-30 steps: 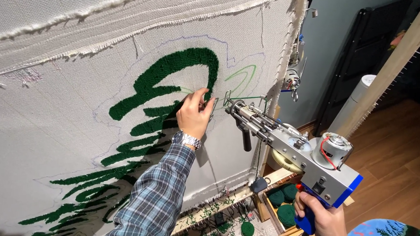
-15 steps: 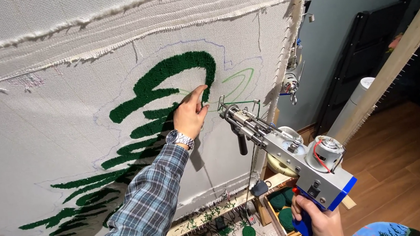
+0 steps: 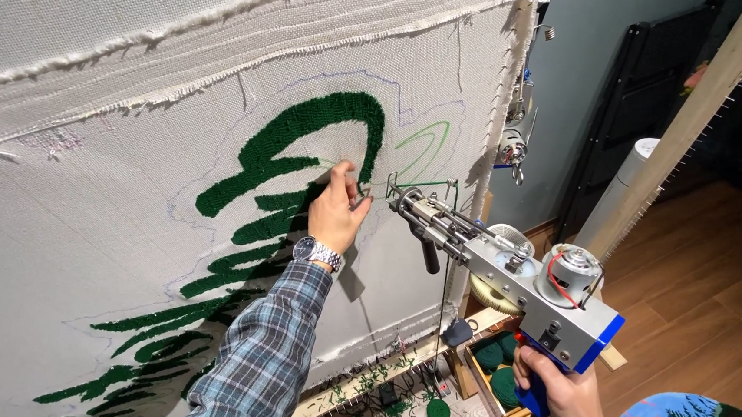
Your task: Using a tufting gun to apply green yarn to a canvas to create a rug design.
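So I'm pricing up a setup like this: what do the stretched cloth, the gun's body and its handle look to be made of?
The cloth looks like coarse woven fabric: off-white, matte, frayed along the top. The tufting gun body seems bare metal, silvery with a dull sheen. Its handle, gripped by the right hand, looks like blue plastic, probably.

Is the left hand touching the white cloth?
Touching. The head view shows the left hand with its fingers pressed on the white cloth, no gap.

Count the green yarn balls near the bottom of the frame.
4 visible: three packed in the wooden box at and, one loose on the floor. The right hand may hide more.
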